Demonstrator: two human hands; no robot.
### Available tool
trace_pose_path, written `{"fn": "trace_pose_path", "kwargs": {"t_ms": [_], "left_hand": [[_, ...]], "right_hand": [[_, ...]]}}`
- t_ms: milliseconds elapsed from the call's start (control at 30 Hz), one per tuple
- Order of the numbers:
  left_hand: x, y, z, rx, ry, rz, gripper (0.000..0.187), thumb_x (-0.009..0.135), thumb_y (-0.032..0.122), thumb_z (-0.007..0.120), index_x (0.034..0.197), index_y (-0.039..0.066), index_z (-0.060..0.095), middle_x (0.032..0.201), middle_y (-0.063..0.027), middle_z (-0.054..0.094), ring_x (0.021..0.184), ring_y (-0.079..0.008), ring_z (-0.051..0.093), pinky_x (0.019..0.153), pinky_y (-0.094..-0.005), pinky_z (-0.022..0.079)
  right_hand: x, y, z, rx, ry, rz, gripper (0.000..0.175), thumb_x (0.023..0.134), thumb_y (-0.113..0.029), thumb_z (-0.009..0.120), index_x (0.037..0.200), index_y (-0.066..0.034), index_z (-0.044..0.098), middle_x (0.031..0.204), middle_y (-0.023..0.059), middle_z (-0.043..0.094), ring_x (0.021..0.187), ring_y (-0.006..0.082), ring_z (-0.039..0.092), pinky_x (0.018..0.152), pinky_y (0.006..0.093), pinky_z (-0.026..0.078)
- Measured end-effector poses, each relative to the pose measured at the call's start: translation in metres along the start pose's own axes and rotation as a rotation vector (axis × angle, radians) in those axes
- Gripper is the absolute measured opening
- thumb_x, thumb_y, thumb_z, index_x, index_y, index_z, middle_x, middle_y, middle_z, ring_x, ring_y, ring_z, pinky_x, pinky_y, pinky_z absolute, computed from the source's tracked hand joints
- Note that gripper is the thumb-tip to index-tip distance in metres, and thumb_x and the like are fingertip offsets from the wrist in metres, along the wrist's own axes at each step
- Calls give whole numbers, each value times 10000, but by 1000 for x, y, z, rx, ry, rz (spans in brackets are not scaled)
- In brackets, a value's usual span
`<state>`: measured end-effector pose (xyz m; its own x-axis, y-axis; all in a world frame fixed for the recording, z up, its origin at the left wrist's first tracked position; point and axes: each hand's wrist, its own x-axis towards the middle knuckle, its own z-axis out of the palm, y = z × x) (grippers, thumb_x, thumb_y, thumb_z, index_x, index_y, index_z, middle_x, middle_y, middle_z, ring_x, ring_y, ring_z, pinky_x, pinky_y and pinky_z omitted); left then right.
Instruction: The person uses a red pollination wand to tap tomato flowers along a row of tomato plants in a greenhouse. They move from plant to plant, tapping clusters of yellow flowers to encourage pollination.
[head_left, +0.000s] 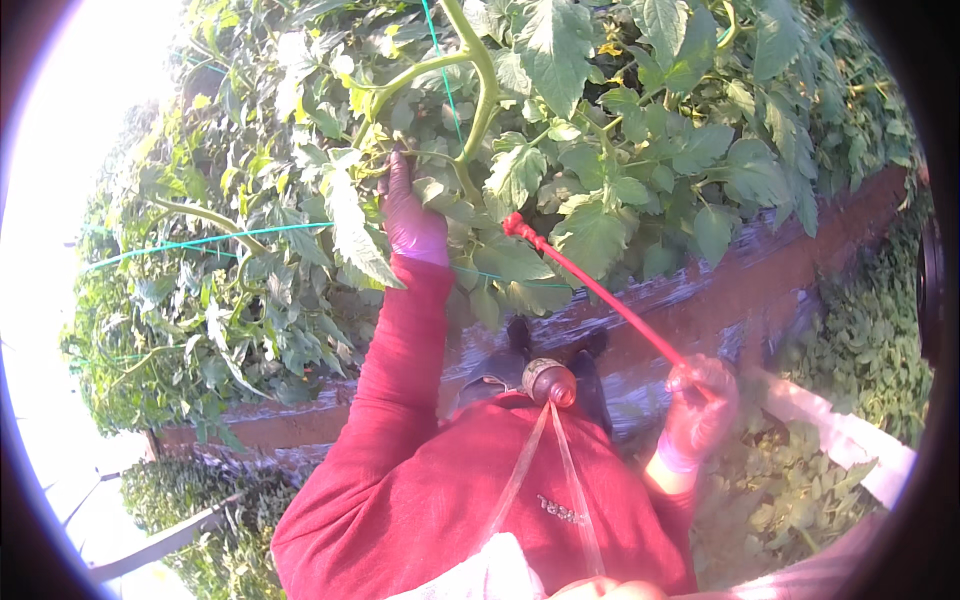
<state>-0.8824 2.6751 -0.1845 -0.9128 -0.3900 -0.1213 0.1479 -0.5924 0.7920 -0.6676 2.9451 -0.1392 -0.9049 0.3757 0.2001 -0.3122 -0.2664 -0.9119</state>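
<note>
My left hand (411, 217), in a dark purple glove, reaches up into a tomato plant (480, 97). Its fingertips are at a thin side stem (427, 154) with small buds or flowers, and leaves hide some of the fingers. Whether they pinch the stem I cannot tell. In my gloved right hand (701, 409) is the lower end of a slim red rod (607, 296), slanting up to the left. Its knobbed red tip (514, 223) is near the leaves, below the thick main stem. A small bottle (550, 382) of dark reddish look hangs at my waist from a clear strap (521, 469).
Green twine (210, 238) crosses the foliage, and another strand (450, 97) runs up beside the main stem. Behind the lower leaves lies a brown band with torn whitish film (675, 300). Pale rails (832, 435) flank me at right and lower left (165, 536). More plants grow beyond.
</note>
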Motion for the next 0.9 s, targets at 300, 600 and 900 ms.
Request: {"fn": "trace_pose_path", "kwargs": {"t_ms": [300, 600, 900], "left_hand": [[-30, -11, 18, 114, 252, 217, 155, 793, 80, 586, 938, 54, 538, 807, -10, 565, 682, -93, 506, 622, -223, 427], [-37, -25, 16, 109, 154, 285, 180, 793, 65, 594, 965, 16, 576, 882, -35, 590, 774, -84, 537, 692, -200, 428], [-42, -22, 19, 73, 162, 298, 63, 793, 77, 595, 800, 14, 590, 740, -18, 590, 647, -63, 517, 607, -189, 418]], "right_hand": [[86, 13, 29, -198, -509, -123, 427, 838, -397, 464, 815, 12, 587, 756, 120, 598, 690, 226, 558, 634, 318, 443], [109, 30, 53, -314, -726, -292, 314, 843, -288, 489, 891, 6, 589, 857, 101, 602, 738, 244, 554, 665, 337, 436], [108, 37, 65, -390, -770, -360, 385, 857, -337, 464, 951, 24, 562, 812, 132, 577, 758, 235, 540, 652, 314, 458]]}}
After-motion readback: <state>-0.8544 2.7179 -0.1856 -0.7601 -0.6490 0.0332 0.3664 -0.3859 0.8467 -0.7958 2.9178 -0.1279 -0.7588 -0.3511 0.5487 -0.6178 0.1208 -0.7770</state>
